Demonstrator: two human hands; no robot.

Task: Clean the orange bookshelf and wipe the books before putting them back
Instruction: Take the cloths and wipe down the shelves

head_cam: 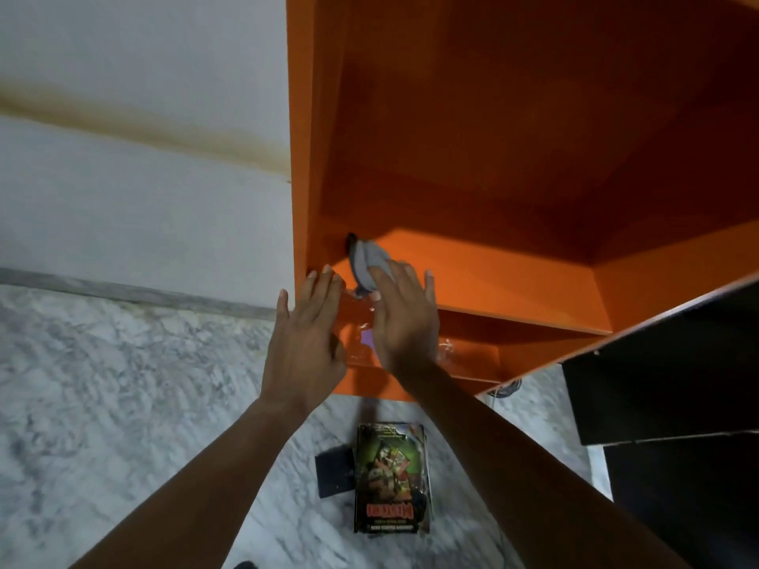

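The orange bookshelf (513, 273) stands against the wall, and its visible shelf holds no books. My right hand (404, 318) presses a grey cloth (367, 260) flat onto the shelf board near its front left corner. My left hand (306, 342) is open with fingers spread, its fingertips touching the shelf's left front edge. Below, on the marble floor, lies a stack of books (390, 478) with a dark green cover on top. A black book (334, 472) lies beside it on the left.
A dark cabinet (665, 388) stands at the right next to the bookshelf. A lower orange shelf (472, 355) shows some clear plastic. Cables (507, 390) lie on the floor by the shelf's base. White wall at left.
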